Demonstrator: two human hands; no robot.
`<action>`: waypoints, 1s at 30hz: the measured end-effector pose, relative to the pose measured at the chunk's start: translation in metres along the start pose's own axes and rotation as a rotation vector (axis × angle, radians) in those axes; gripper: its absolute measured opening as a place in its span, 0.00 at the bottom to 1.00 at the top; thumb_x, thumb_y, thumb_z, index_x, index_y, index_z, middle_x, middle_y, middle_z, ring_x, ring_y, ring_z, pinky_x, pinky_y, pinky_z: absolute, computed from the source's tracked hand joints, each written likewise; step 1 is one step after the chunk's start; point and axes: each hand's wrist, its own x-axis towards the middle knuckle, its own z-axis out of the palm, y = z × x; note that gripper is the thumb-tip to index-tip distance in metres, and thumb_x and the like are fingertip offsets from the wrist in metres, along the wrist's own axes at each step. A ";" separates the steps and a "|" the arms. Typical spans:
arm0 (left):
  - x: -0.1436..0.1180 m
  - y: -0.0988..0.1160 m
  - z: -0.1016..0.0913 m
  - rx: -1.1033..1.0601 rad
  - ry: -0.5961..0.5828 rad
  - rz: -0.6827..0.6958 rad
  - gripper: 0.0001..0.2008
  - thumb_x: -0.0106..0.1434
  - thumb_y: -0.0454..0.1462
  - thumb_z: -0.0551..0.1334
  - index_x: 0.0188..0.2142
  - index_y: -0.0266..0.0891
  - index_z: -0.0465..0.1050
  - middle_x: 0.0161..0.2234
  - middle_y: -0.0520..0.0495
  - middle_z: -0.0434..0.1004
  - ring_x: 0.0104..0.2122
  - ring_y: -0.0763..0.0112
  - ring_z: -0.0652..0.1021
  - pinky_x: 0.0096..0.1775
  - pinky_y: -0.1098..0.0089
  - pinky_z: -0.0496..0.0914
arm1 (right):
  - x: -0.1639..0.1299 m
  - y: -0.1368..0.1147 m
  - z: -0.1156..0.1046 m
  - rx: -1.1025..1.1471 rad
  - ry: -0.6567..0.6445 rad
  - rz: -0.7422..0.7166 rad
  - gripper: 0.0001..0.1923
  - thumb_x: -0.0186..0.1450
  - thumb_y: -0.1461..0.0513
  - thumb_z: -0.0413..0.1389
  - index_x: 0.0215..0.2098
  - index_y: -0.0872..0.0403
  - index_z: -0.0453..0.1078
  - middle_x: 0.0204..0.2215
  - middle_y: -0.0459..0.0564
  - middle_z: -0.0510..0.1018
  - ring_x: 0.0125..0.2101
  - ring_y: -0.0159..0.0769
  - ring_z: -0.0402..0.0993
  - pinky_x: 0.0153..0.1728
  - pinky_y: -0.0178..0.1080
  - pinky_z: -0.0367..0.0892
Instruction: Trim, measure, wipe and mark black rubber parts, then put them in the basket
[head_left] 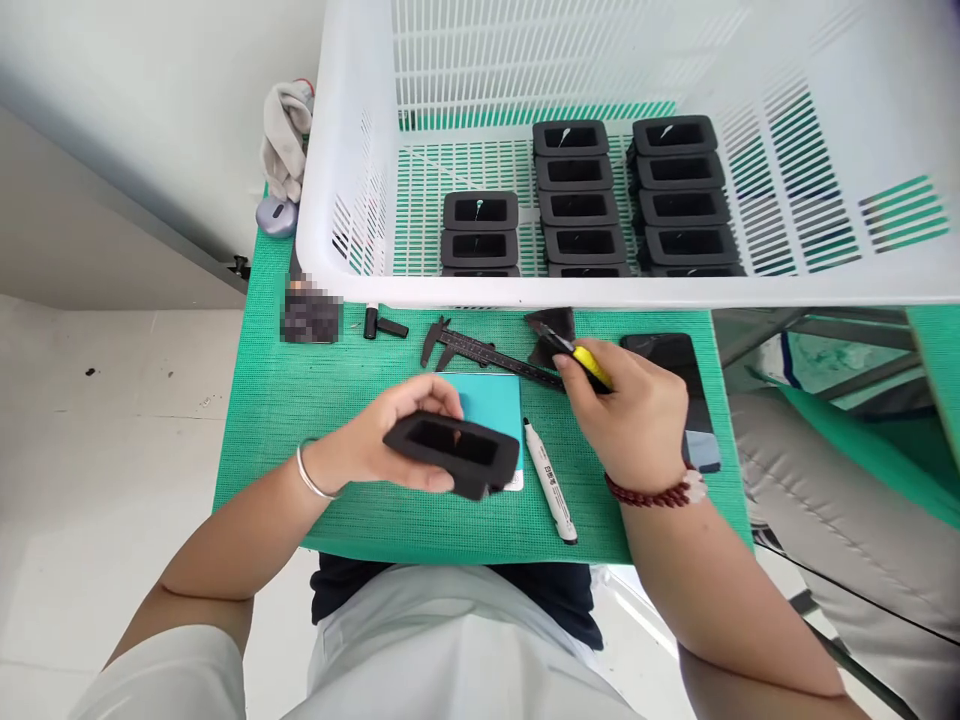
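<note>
My left hand (375, 430) grips a black rectangular frame-like part (491, 455) with a recessed dark window, tilted above the front of the table. Thumb and fingers wrap its left end. In my right hand (637, 420) is a yellow-and-black utility knife (591, 362), its tip pointing up and left, away from the part. Under the knife's tip lies a dark scrap (559, 325). A black caliper (487, 354) lies between the hands and the basket. Beneath the held part is a teal pad (491, 395), with a white marker (551, 485) to its right.
A large white basket (525, 290) stands at the back, holding three columns of similar black parts (574, 172). A black phone-like slab (664, 352) lies right of my right hand. A small black tool (371, 322) and a grey cloth (285, 140) are at the left.
</note>
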 end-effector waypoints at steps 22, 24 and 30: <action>0.004 0.000 -0.002 -0.129 0.450 0.110 0.29 0.51 0.50 0.73 0.50 0.43 0.76 0.40 0.46 0.79 0.39 0.65 0.78 0.40 0.69 0.72 | 0.003 0.009 0.014 -0.035 -0.201 -0.330 0.09 0.68 0.59 0.55 0.38 0.52 0.77 0.35 0.51 0.79 0.38 0.43 0.70 0.39 0.46 0.61; 0.004 -0.001 -0.004 -0.177 0.485 0.117 0.24 0.56 0.50 0.70 0.49 0.43 0.77 0.42 0.47 0.79 0.41 0.66 0.79 0.42 0.70 0.73 | 0.005 0.008 0.014 -0.053 -0.188 -0.354 0.09 0.68 0.60 0.54 0.37 0.53 0.77 0.34 0.50 0.79 0.37 0.42 0.70 0.39 0.45 0.61; 0.008 0.001 -0.005 -0.294 0.551 0.191 0.12 0.61 0.44 0.66 0.43 0.43 0.77 0.40 0.50 0.79 0.36 0.71 0.78 0.37 0.71 0.73 | 0.006 0.002 0.015 -0.088 -0.154 -0.334 0.10 0.70 0.63 0.49 0.39 0.55 0.73 0.37 0.53 0.79 0.36 0.42 0.70 0.37 0.44 0.61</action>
